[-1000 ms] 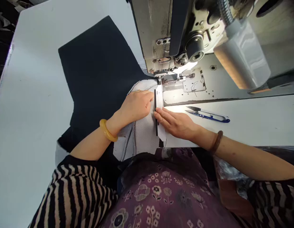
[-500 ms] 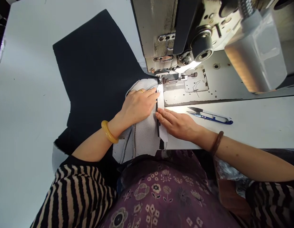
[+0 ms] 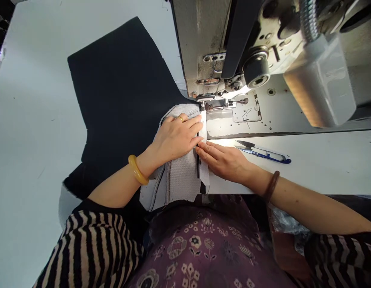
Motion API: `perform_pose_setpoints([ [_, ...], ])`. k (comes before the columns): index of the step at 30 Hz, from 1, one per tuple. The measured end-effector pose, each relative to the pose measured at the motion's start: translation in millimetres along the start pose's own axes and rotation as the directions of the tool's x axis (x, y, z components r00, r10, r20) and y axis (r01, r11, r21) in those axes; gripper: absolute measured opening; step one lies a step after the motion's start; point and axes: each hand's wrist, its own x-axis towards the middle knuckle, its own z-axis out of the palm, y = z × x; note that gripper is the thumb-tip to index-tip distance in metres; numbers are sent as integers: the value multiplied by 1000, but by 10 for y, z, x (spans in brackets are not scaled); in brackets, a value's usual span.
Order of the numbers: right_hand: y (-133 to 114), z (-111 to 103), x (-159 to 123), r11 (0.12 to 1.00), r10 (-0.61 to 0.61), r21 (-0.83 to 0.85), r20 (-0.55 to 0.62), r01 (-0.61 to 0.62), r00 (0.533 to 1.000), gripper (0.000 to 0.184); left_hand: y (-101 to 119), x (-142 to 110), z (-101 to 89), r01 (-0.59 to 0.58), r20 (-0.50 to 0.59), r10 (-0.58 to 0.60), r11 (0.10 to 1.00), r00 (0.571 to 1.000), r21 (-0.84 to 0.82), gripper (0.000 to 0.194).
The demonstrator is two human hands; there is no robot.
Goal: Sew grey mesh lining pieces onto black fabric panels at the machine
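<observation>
My left hand [image 3: 178,136] lies flat on a light grey fabric piece [image 3: 184,176], its fingers spread toward a narrow white strip [image 3: 204,172] with a black edge. From the right, my right hand [image 3: 224,160] rests on that strip, fingers stretched out and tips at its black edge. The two hands almost meet there. The strip's far end sits at the presser foot [image 3: 202,105] of a sewing machine [image 3: 200,44]. Under and beyond the grey piece spreads a large dark fabric panel [image 3: 122,88]. What lies beneath my palms is hidden.
Blue-handled thread snips [image 3: 263,154] lie on the white table [image 3: 323,160] right of my right hand. A lamp [image 3: 322,80] on a flexible neck hangs over the machine bed [image 3: 305,116]. Loose thread bits lie by the needle plate [image 3: 248,110].
My left hand's fingers, curled a second ago, have opened out flat and reached over the white strip. My right hand stays against the strip. The camera view has shifted slightly.
</observation>
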Motion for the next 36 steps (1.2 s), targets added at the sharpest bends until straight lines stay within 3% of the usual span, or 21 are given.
perform_pose_setpoints([
  [4,-2,15,-12,1000,15,1,45,-15,999,34,13,1,-12,5,21,-5,1000,1000,16,39],
  [12,-8,8,3,999,37,24,-14,-37,999,28,27,36,-6,3,44,-4,1000,999,29,38],
  [18,7,8,-20,996,40,82,42,-43,998,27,28,69,26,-4,17,4,1000,1000,26,33],
  [25,25,-5,19,999,42,33,-10,-42,999,24,9,102,48,-17,-28,16,999,999,-42,28],
  [36,42,14,28,996,94,1,-5,-94,996,21,-12,166,52,21,-6,-21,998,1000,-62,26],
])
